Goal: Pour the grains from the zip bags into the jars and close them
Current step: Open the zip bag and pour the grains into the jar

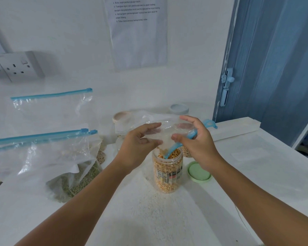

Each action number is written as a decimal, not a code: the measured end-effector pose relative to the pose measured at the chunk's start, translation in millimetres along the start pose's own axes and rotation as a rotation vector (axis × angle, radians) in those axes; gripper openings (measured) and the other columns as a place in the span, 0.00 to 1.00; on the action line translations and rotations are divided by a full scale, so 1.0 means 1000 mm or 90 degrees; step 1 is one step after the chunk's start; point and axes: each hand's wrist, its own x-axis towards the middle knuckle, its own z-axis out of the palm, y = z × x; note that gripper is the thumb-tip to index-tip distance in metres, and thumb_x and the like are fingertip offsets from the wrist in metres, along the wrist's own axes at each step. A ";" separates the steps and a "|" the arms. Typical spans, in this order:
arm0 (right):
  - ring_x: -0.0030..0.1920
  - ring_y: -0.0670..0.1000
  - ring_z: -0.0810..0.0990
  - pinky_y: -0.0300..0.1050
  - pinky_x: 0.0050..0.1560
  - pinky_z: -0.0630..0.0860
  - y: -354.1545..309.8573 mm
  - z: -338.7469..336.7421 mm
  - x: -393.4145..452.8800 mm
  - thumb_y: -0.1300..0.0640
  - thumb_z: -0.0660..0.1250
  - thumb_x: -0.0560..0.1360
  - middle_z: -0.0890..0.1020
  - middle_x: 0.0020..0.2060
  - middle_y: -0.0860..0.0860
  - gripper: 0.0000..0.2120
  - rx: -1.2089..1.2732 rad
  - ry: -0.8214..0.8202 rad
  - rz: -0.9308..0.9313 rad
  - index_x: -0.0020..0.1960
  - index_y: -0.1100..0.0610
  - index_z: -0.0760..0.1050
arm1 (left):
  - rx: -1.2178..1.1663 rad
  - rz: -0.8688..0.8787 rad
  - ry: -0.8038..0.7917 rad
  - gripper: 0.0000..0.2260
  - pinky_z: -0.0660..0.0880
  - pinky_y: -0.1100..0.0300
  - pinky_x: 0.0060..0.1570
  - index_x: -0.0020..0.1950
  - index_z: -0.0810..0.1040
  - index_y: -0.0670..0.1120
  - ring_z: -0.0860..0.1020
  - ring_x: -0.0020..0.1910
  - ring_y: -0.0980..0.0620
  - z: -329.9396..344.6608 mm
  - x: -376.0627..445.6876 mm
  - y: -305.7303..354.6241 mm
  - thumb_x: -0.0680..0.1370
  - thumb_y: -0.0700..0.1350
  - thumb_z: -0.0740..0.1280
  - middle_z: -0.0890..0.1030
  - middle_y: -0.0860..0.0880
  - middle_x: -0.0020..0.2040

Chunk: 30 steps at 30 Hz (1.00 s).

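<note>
Zip bag (164, 129) hangs mouth-down over our yellow-grain jar (167, 172) — left hand (138, 142) and right hand (196, 139) fingers both pinching it.

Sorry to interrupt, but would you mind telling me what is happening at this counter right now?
A person is emptying a clear zip bag into an open jar of yellow grains. The left hand and right hand both hold the upturned bag, its blue zip edge dipping into the jar's mouth. The jar looks almost full. Its green lid lies beside it. More bags, some holding green grains, wait on the left.
</note>
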 end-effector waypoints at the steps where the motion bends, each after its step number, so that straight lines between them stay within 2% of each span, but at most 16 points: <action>1: 0.59 0.50 0.84 0.53 0.60 0.83 0.001 0.001 -0.001 0.57 0.80 0.72 0.83 0.60 0.42 0.27 0.002 0.001 0.003 0.65 0.37 0.76 | 0.003 0.003 0.005 0.23 0.80 0.65 0.52 0.67 0.82 0.52 0.86 0.44 0.51 0.000 0.000 0.000 0.75 0.36 0.78 0.85 0.52 0.59; 4: 0.60 0.49 0.83 0.52 0.60 0.83 0.001 0.001 -0.002 0.56 0.81 0.72 0.82 0.60 0.41 0.28 -0.001 0.005 0.005 0.66 0.37 0.76 | 0.012 0.011 0.023 0.21 0.80 0.64 0.52 0.65 0.83 0.51 0.85 0.42 0.54 0.001 0.002 0.002 0.74 0.36 0.78 0.86 0.53 0.56; 6: 0.59 0.47 0.82 0.50 0.59 0.83 -0.001 0.000 -0.002 0.56 0.81 0.71 0.82 0.59 0.41 0.29 -0.005 0.006 0.006 0.67 0.38 0.75 | 0.007 0.010 0.030 0.19 0.80 0.63 0.54 0.64 0.84 0.50 0.86 0.45 0.53 0.001 0.003 0.003 0.75 0.36 0.78 0.86 0.52 0.55; 9: 0.59 0.48 0.82 0.51 0.60 0.83 -0.001 0.000 -0.001 0.56 0.81 0.72 0.82 0.60 0.41 0.29 -0.010 0.002 0.010 0.67 0.38 0.74 | 0.006 0.018 0.022 0.18 0.79 0.68 0.52 0.65 0.83 0.48 0.87 0.47 0.54 0.001 0.001 0.005 0.77 0.35 0.75 0.86 0.51 0.56; 13: 0.57 0.48 0.84 0.51 0.60 0.83 0.000 0.001 0.000 0.56 0.80 0.73 0.82 0.60 0.41 0.28 -0.020 -0.007 0.010 0.66 0.37 0.74 | 0.020 0.025 0.012 0.19 0.78 0.68 0.52 0.65 0.83 0.51 0.84 0.43 0.60 0.001 -0.002 0.004 0.77 0.35 0.75 0.85 0.53 0.58; 18: 0.57 0.48 0.84 0.52 0.61 0.82 0.000 0.001 0.001 0.55 0.80 0.73 0.82 0.61 0.42 0.27 -0.024 -0.007 0.006 0.65 0.36 0.74 | -0.002 0.015 -0.009 0.20 0.80 0.64 0.52 0.67 0.81 0.51 0.86 0.47 0.49 0.002 -0.003 0.003 0.78 0.35 0.74 0.84 0.52 0.61; 25: 0.55 0.47 0.83 0.48 0.57 0.83 -0.005 0.005 0.000 0.53 0.82 0.70 0.82 0.55 0.41 0.28 -0.040 0.042 -0.012 0.66 0.43 0.76 | 0.004 0.001 0.009 0.20 0.82 0.59 0.56 0.66 0.81 0.52 0.87 0.49 0.50 0.002 0.002 0.002 0.76 0.38 0.77 0.86 0.51 0.56; 28: 0.56 0.47 0.82 0.50 0.58 0.83 -0.004 0.008 0.000 0.52 0.82 0.70 0.81 0.55 0.40 0.28 -0.053 0.045 -0.005 0.66 0.41 0.76 | -0.005 -0.002 0.017 0.20 0.82 0.59 0.56 0.65 0.81 0.51 0.87 0.48 0.50 0.002 0.001 0.002 0.76 0.36 0.77 0.86 0.50 0.56; 30: 0.56 0.45 0.82 0.48 0.56 0.84 -0.004 0.009 0.000 0.53 0.81 0.72 0.81 0.56 0.39 0.27 -0.054 0.038 -0.002 0.65 0.40 0.75 | -0.007 -0.002 0.018 0.20 0.82 0.59 0.56 0.65 0.81 0.51 0.87 0.48 0.50 0.002 0.001 0.001 0.76 0.36 0.76 0.86 0.49 0.55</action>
